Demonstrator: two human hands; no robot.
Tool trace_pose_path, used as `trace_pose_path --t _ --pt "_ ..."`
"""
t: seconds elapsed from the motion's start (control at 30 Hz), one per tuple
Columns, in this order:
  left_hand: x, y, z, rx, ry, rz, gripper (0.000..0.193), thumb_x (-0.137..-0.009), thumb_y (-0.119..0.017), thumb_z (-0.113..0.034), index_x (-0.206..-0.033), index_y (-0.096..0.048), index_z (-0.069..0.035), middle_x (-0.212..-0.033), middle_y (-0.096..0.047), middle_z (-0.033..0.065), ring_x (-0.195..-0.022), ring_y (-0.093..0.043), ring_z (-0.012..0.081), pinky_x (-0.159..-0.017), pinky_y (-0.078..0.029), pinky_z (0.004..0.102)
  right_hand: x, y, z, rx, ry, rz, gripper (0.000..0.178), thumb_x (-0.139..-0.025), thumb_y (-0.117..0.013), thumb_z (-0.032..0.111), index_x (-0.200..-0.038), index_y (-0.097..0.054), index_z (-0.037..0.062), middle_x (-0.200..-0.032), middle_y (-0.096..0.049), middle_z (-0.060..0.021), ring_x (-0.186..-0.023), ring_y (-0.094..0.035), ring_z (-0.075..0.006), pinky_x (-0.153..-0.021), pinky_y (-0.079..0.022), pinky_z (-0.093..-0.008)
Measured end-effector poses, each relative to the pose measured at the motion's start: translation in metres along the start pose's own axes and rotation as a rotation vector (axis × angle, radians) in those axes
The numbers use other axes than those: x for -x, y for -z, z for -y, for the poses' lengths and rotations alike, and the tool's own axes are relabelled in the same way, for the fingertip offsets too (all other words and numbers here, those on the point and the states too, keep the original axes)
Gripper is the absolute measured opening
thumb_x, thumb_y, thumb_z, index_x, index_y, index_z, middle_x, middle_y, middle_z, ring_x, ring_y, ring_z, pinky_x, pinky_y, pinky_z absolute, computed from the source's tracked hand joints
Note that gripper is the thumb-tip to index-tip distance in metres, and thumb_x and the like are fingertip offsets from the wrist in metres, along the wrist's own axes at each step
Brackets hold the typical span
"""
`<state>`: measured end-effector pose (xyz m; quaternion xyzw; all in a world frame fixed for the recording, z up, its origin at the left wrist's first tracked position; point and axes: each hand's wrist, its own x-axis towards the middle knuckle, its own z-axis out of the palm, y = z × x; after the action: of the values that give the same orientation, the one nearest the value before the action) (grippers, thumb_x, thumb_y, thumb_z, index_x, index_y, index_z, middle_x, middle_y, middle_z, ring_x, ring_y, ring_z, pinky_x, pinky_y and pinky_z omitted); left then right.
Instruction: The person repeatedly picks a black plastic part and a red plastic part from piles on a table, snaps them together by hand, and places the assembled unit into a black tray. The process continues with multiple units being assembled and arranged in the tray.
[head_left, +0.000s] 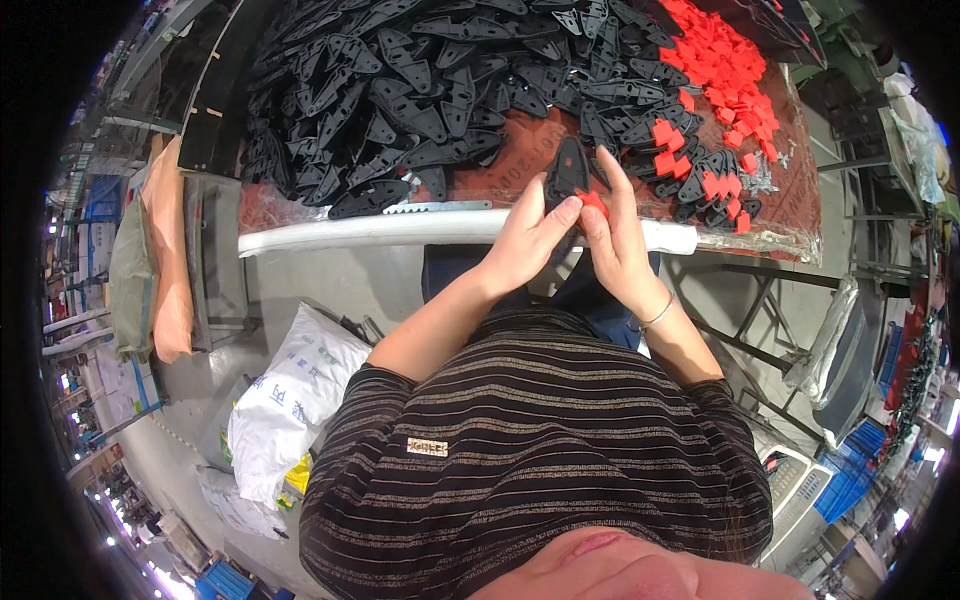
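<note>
Above the table's near edge, my left hand (528,238) grips a long black plastic part (568,168) with a tapered outline. My right hand (622,255) is at the lower end of this part, its thumb pressed on a small red plastic piece (592,203) there. Both thumbs meet around the red piece, and the right forefinger points up beside the black part. Whether the red piece is seated in the black part is hidden by the thumbs.
A heap of similar black parts (400,90) covers much of the red-brown table (525,140). Red pieces (735,75) are piled at the far right. Black parts with red pieces (705,185) lie nearer. A white padded tube (400,230) runs along the front edge. A white sack (295,395) stands at left.
</note>
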<state>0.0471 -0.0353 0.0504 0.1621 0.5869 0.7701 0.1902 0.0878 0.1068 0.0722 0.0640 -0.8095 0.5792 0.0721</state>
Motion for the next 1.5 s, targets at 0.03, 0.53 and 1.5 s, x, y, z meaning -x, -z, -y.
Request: trace_pose_path --t 0.03,0.53,1.5 --pt "0.0 -0.001 0.003 0.1 0.007 0.012 0.033 -0.097 -0.048 -0.023 -0.118 -0.044 0.002 -0.104 -0.053 0.0047 -0.094 -0.05 0.0113 -0.084 -0.042 0.027 -0.003 -0.001 -0.003 0.051 0.087 -0.051 0.057 -0.094 -0.048 0.015 -0.142 -0.021 0.0004 -0.118 -0.054 -0.0219 -0.099 -0.061 -0.0295 -0.085 -0.046 -0.0348" --pt "0.002 0.001 0.009 0.163 0.027 -0.006 0.033 -0.096 -0.05 -0.022 -0.12 -0.044 0.0 -0.104 -0.052 0.0024 -0.094 -0.047 0.0076 -0.083 -0.041 0.0236 -0.008 0.009 0.006 -0.125 -0.046 0.097 0.054 -0.092 -0.05 0.009 -0.14 -0.026 0.0033 -0.111 -0.059 -0.0164 -0.093 -0.061 -0.0192 -0.08 -0.047 -0.0287" --pt "0.017 -0.016 -0.01 0.257 0.223 0.262 0.07 -0.092 -0.051 -0.01 -0.146 -0.008 -0.008 -0.105 -0.048 0.0043 -0.077 -0.047 0.0071 -0.065 -0.041 0.0223 -0.015 -0.01 0.006 -0.638 0.045 -0.186 0.022 -0.091 -0.052 0.014 -0.104 -0.056 -0.0021 -0.083 -0.061 -0.0082 -0.074 -0.058 -0.0123 -0.069 -0.047 -0.0248"
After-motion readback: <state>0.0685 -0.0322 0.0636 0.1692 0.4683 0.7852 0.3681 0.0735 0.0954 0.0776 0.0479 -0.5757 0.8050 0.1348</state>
